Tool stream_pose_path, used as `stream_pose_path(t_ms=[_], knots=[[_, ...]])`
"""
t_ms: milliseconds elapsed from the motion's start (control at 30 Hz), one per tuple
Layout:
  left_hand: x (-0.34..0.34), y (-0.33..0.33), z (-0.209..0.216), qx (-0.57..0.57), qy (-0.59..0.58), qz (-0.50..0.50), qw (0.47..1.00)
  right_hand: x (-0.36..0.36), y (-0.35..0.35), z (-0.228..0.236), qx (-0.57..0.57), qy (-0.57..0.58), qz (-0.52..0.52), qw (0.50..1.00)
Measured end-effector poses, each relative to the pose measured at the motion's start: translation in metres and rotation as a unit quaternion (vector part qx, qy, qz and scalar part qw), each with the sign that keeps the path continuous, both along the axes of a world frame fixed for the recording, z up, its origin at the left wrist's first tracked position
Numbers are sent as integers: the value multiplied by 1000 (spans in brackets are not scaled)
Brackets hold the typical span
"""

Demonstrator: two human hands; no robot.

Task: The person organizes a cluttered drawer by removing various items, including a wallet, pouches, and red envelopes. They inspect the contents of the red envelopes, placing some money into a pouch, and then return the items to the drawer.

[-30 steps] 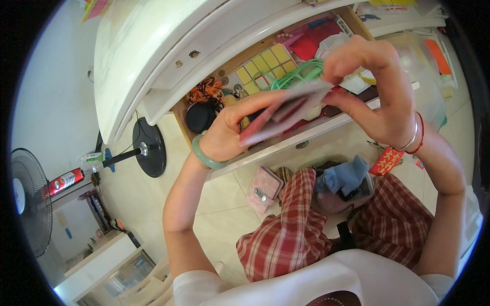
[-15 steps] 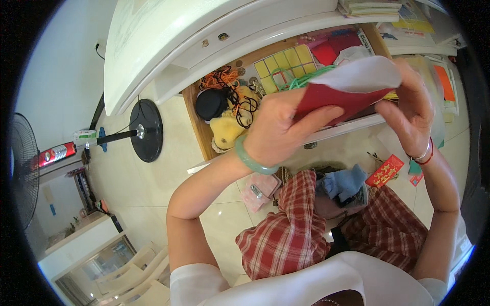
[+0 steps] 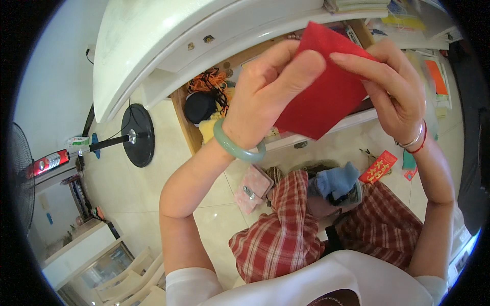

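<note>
Currently the red envelope is up above the open drawer, not yet set down, the grip of the left hand closed on its left side and the right hand pinching its far right edge.

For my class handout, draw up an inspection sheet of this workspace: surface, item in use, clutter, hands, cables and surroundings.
Surface: open drawer with wooden sides, partly hidden by the hands.
Item in use: plain red packet, tilted, held above the drawer.
Clutter: orange-and-black cords and round black case in the drawer; pink notebook-like item below it on the floor.
Hands: left hand grips the packet, thumb in front; right hand touches its right side, grip unclear.
Cables: dark plug at the wall, with cable.
Surroundings: white cabinet; fan at far left.
</note>
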State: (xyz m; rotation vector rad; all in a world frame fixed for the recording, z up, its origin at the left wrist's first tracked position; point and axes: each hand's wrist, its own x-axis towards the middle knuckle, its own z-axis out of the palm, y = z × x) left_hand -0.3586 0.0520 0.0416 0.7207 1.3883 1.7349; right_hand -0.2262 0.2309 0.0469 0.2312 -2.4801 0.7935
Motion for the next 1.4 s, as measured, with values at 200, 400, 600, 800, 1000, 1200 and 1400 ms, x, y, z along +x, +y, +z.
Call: stream_pose_path(t_ms=[200, 400, 600, 800, 1000, 1200, 1400], knots=[[-5, 11, 7, -123, 156, 47, 979, -3, 2, -10, -67, -12, 84, 994], [-52, -27, -13, -184, 596, 76, 778, 26, 65, -19, -315, -134, -80, 936], [-55, -47, -13, -97, 760, 108, 633, 42, 68, -59, -157, -195, -92, 964], [-61, -68, -14, -270, 810, 40, 519, -30, 4, -94, -12, -244, -69, 967], [-59, -58, -29, -279, 823, 62, 490, -69, -3, -98, 22, -376, 138, 916], [-55, -35, -48, -201, 831, 1, 518, -4, -14, -68, -24, -311, 261, 914], [-75, 2, -97, -187, 844, -25, 502, 1, -17, -56, -73, -331, 239, 910]])
